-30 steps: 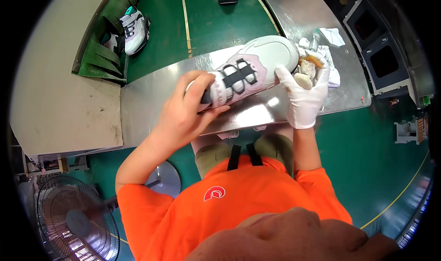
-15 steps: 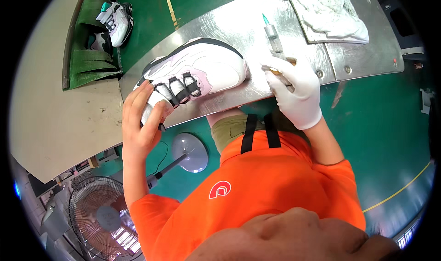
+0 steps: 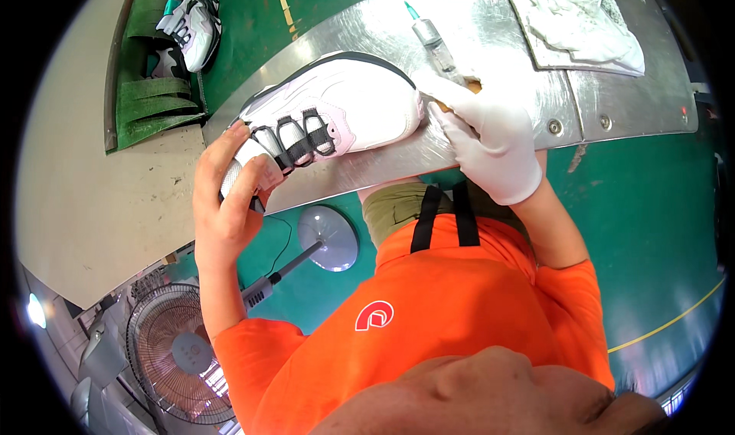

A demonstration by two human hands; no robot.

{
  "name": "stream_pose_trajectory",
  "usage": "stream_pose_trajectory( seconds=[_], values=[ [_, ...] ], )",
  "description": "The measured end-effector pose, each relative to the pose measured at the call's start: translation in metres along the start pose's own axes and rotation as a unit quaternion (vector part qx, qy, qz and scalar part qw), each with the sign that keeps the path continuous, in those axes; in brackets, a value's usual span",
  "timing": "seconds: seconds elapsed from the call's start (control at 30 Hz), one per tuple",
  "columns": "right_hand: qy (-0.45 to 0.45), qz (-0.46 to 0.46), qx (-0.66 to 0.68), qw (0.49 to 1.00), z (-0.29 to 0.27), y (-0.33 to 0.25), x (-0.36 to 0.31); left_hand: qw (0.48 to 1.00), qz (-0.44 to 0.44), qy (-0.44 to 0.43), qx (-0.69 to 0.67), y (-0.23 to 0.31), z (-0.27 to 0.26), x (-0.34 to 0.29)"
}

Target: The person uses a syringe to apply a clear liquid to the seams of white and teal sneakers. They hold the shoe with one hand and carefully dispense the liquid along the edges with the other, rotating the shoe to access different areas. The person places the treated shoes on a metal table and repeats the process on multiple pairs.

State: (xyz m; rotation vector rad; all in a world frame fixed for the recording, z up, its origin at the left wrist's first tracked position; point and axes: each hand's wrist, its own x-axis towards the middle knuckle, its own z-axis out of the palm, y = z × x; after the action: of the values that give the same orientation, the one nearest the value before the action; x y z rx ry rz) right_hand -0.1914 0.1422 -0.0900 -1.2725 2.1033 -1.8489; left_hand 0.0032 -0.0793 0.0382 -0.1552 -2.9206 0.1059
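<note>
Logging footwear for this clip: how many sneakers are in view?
3: a held sneaker in the left hand, a second sneaker at upper left, a third sneaker partly hidden among green flaps; more may hide there.

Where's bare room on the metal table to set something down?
The metal table is bare just left of the white cloth, and beyond the shoe toward the green belt. Crowded: the shoe's right end, with the syringe and gloved right hand close.

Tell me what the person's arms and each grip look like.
The left grip is bare; the right grip wears a plain white glove reaching the wrist. Both forearms are bare below short orange sleeves.
</note>
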Motion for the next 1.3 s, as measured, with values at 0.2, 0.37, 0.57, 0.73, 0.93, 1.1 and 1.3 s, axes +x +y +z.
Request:
stream_pose_trajectory(
  seconds=[0.2, 0.37, 0.57, 0.73, 0.93, 1.1, 1.3],
  values=[
    [-0.049, -0.042, -0.036, 0.997, -0.008, -0.001, 0.004, 0.999, 0.014, -0.016, 0.024, 0.002, -0.005, 0.002],
    [-0.043, -0.052, -0.012, 0.998, -0.008, 0.005, 0.006, 0.999, 0.014, -0.016, 0.029, 0.002, -0.007, 0.002],
    [-0.070, -0.060, -0.033, 0.995, -0.015, 0.006, 0.006, 1.000, 0.017, 0.019, 0.006, 0.000, 0.001, 0.001],
    [-0.044, -0.039, -0.013, 0.998, -0.013, 0.011, 0.011, 1.000, 0.018, 0.019, 0.005, 0.000, -0.002, 0.001],
    [-0.034, -0.043, -0.011, 0.998, -0.007, 0.011, 0.011, 0.999, 0.015, 0.034, -0.014, 0.000, 0.001, 0.004],
    [-0.044, -0.004, 0.014, 0.999, -0.012, 0.010, 0.018, 0.999, 0.022, 0.038, -0.011, -0.003, -0.001, 0.003],
    [0.019, 0.120, 0.077, 0.990, -0.028, -0.004, 0.014, 0.999, -0.045, 0.018, -0.010, -0.012, -0.008, 0.016]
  ],
)
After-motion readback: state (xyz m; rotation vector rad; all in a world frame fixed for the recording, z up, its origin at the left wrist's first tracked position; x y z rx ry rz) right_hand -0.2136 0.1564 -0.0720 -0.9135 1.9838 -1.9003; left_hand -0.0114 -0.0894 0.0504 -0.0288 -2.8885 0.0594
